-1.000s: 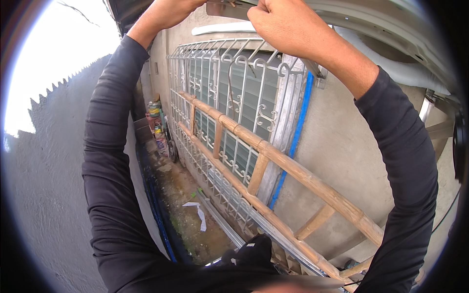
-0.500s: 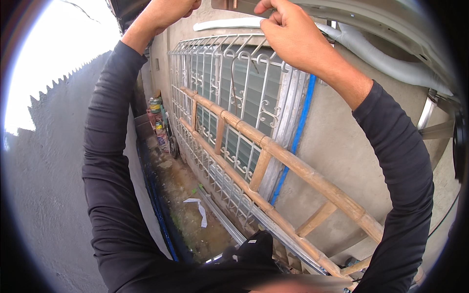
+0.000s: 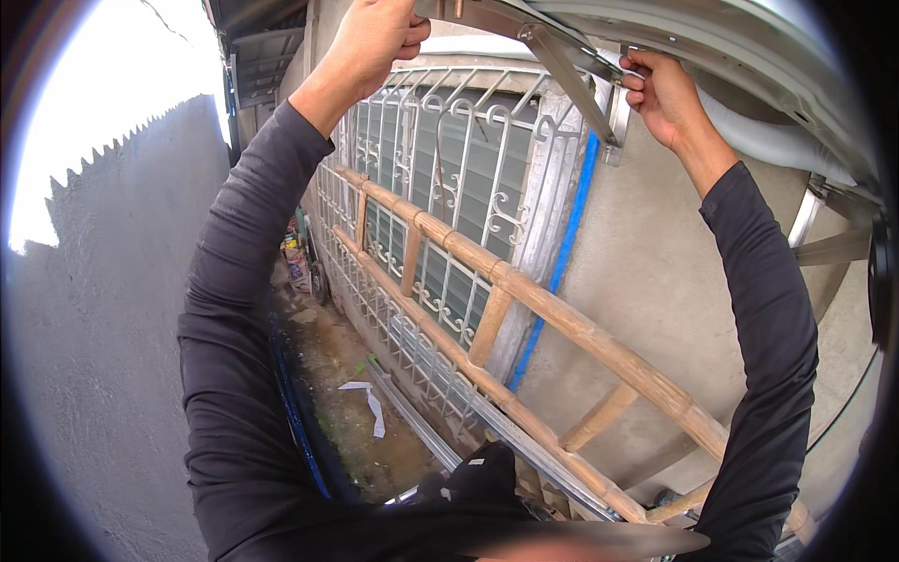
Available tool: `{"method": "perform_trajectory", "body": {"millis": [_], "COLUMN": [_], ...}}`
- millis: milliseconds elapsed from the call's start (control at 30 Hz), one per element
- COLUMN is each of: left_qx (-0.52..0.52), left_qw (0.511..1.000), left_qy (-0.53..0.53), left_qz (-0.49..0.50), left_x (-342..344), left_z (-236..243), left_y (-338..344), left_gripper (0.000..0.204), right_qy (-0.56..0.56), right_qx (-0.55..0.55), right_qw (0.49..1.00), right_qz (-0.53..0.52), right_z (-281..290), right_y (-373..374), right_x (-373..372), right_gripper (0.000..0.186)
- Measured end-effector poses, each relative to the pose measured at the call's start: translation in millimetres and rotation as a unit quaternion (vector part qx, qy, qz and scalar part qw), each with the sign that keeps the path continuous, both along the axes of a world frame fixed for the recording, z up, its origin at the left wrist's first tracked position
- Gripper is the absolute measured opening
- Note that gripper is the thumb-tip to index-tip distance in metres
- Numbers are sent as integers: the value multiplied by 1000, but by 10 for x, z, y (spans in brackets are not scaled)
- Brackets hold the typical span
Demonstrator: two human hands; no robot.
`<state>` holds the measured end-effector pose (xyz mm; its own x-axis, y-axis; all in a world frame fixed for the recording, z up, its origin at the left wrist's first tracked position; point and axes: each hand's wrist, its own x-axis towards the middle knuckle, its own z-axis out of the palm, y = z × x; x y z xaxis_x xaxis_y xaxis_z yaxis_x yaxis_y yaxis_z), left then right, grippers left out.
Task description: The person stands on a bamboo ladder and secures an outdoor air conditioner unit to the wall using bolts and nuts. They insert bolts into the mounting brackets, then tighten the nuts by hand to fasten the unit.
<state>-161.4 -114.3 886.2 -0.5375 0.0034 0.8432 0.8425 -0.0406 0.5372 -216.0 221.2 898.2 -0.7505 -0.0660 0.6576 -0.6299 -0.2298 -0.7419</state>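
Overhead is the underside of a pale metal casing (image 3: 749, 66), with copper pipe stubs (image 3: 459, 8) at its left part. A metal bracket strut (image 3: 569, 84) slants down below it. My left hand (image 3: 375, 42) is raised beside the casing's left end with its fingers curled in; whatever they hold is hidden. My right hand (image 3: 663, 94) is up at the casing's lower edge, right of the strut. Its fingers are bent and pinched together against the edge, and I cannot make out what is between them. A white wrapped pipe (image 3: 763, 136) runs along the wall behind my right hand.
A bamboo ladder (image 3: 562, 314) leans across a window with a white metal grille (image 3: 459, 169). A grey wall (image 3: 122, 328) rises at the left. On the narrow floor below lie metal channels (image 3: 412, 412) and a white strip (image 3: 375, 412); bags (image 3: 297, 262) stand farther back.
My right hand has shifted right along the casing, uncovering the bracket strut, and its outstretched index finger has curled in. My left hand has come rightward in the picture; the view has also turned slightly.
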Motion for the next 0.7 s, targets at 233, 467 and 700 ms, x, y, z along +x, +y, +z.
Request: {"method": "perform_trajectory", "body": {"millis": [233,467,700], "left_qx": [23,-1,-100], "left_qw": [1000,987,891], "left_qy": [6,137,356], "left_qz": [2,79,262], "left_x": [100,57,79], "left_z": [-31,-2,-46], "left_y": [142,155,114], "left_gripper": [29,20,21], "right_qy": [-4,18,53], "right_qx": [26,83,203], "right_qw": [1000,995,977], "right_qz": [16,-46,24], "right_z": [28,-60,-462], "right_y": [76,32,-555], "right_x": [18,218,559], "right_gripper": [8,12,36]}}
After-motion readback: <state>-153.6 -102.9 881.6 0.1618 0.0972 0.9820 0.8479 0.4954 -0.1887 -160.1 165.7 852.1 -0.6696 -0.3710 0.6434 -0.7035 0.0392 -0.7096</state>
